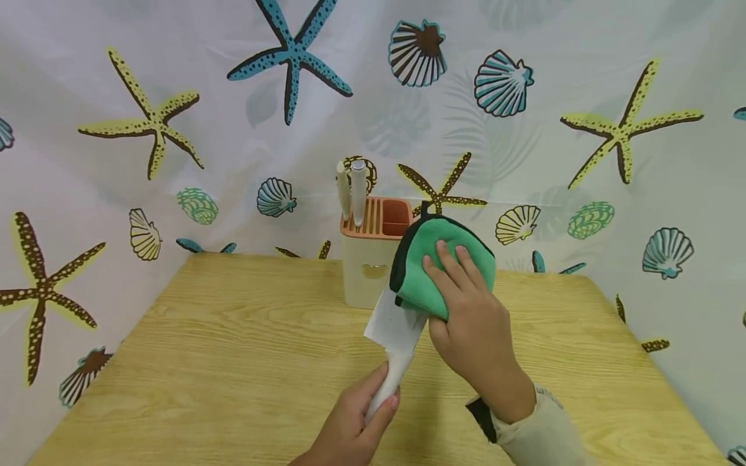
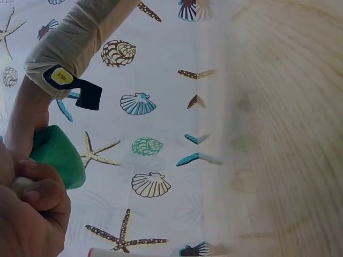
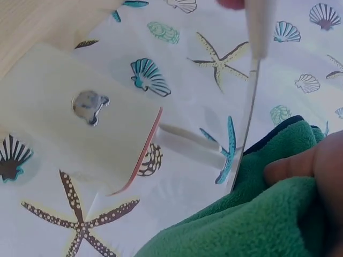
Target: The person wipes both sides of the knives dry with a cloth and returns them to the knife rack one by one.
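Observation:
My left hand [image 1: 355, 414] grips the white handle [image 1: 387, 382] of a wide-bladed kitchen knife, a cleaver by its shape. Its blade [image 1: 393, 323] points up and away over the table. A green cloth [image 1: 416, 275] with black edging covers the far part of the blade. Against that cloth lies my right hand [image 1: 474, 330], fingers spread over its face. From the right wrist, the blade shows nearly edge-on, with the cloth [image 3: 252, 201] folded against it and a digit pressing into the fold. In the left wrist view, the fingers [image 2: 45, 195] curl round the handle end.
Behind the cleaver stands a cream knife holder [image 1: 364, 275] with an orange slotted top. Two white-handled utensils [image 1: 358, 188] stick up from its left slots. A wooden table [image 1: 233, 362] lies beneath, and a curtain [image 1: 350, 149] with sea prints hangs behind.

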`<state>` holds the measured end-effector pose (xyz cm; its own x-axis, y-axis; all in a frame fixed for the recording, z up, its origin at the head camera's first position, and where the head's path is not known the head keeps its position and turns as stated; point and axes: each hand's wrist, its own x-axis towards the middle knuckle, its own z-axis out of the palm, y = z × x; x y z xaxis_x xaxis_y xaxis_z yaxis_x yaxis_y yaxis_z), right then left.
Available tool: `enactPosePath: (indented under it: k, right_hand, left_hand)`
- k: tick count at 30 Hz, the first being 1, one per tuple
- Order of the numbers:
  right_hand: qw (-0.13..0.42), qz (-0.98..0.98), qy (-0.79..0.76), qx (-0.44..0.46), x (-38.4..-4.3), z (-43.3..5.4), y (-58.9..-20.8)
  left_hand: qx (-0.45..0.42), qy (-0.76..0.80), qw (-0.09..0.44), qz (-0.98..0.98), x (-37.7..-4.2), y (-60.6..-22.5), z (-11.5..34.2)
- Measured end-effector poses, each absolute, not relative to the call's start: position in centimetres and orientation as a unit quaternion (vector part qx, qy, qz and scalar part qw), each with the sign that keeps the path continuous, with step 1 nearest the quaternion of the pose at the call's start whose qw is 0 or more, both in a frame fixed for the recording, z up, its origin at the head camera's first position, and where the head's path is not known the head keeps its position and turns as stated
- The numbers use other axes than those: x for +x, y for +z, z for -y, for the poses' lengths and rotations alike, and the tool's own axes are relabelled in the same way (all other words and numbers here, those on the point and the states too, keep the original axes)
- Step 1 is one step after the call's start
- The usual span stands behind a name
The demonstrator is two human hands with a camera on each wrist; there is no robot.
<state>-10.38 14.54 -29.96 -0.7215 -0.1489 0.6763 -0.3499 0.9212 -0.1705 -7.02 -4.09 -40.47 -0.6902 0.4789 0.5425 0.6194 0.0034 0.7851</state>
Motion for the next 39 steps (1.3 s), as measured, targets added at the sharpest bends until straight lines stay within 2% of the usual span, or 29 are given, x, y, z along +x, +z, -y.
enactPosePath:
  k: [4,8,11,15,18,20,23,28,31,39]
  right_hand:
    - [0.338,0.920,0.153,0.126,-11.2,-14.9,-29.3]
    - [0.315,0.927,0.147,0.143,-11.1,-14.1,-29.8]
    - [0.273,0.935,0.149,0.171,-10.2,-12.8,-30.7]
    - [0.184,0.941,0.193,0.207,-8.1,-11.6,-31.4]
    - [0.120,0.938,0.225,0.233,-6.6,-11.1,-31.2]
    - [0.103,0.936,0.232,0.242,-6.1,-11.0,-30.9]
    - [0.122,0.937,0.223,0.238,-6.1,-10.9,-30.8]
    - [0.184,0.939,0.211,0.198,-7.9,-11.8,-30.7]
    - [0.183,0.942,0.224,0.168,-9.3,-12.9,-30.2]
    - [0.168,0.947,0.247,0.119,-12.6,-16.0,-28.5]
  left_hand:
    - [-0.389,-0.555,0.108,0.727,-7.1,-40.1,4.2]
    - [-0.350,-0.531,0.103,0.764,-7.3,-39.7,4.5]
    - [-0.315,-0.519,0.088,0.790,-7.8,-39.3,4.7]
    - [-0.289,-0.506,0.068,0.810,-8.4,-39.0,4.8]
    - [-0.291,-0.499,0.079,0.813,-8.5,-39.1,5.1]
    - [-0.296,-0.494,0.096,0.812,-8.5,-39.1,5.1]
    - [-0.303,-0.475,0.117,0.818,-8.5,-39.0,5.1]
    - [-0.307,-0.420,0.108,0.847,-8.1,-38.8,4.8]
    - [-0.308,-0.414,0.118,0.849,-7.7,-38.9,4.6]
    - [-0.326,-0.405,0.183,0.834,-7.1,-39.7,4.4]
